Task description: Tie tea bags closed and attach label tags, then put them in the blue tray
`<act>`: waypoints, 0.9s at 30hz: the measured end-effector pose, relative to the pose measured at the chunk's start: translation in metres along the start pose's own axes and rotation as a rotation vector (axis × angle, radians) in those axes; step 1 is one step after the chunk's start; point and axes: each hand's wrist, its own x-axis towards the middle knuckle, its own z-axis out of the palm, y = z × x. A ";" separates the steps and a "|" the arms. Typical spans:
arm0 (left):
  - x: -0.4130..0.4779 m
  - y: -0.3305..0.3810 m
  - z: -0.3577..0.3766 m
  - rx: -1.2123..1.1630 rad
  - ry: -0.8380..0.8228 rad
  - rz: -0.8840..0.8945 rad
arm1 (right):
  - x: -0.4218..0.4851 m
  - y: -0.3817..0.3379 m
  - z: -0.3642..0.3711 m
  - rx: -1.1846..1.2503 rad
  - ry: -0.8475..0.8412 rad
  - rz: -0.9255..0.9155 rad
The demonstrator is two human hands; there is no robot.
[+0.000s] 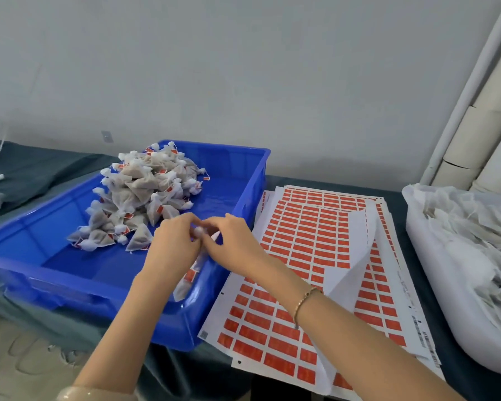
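On dark cloth (41,169), blue tray (250,183) with a heap of tied tea bags (139,195) at its far left. Just beside its right wall, sheets of red label tags (307,244). Above the near right corner, left hand (172,244) and right hand (233,241), both pinching the gathered top of one tea bag (184,285).

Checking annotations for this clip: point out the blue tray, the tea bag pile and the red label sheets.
blue tray (252,172): head view, far right wall.
tea bag pile (139,195): head view, heap's middle.
red label sheets (301,241): head view, top sheet's middle.
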 end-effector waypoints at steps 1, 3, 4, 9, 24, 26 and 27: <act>-0.002 0.004 -0.001 0.080 -0.025 -0.001 | -0.006 0.000 -0.003 0.040 0.018 -0.012; -0.009 0.015 -0.004 0.241 -0.035 0.018 | -0.022 0.000 -0.013 0.085 0.095 -0.032; -0.013 0.023 -0.005 0.290 -0.028 0.035 | -0.031 0.001 -0.020 0.092 0.132 -0.026; -0.031 0.082 -0.006 0.184 0.035 0.196 | -0.092 0.016 -0.080 0.076 0.302 0.092; -0.100 0.300 0.143 -0.141 -0.501 1.023 | -0.272 0.110 -0.262 -0.467 0.200 0.986; -0.105 0.312 0.160 -0.033 -0.577 1.049 | -0.280 0.116 -0.259 -0.424 0.164 1.055; -0.107 0.317 0.167 0.024 -0.582 1.063 | -0.282 0.119 -0.258 -0.432 0.167 1.066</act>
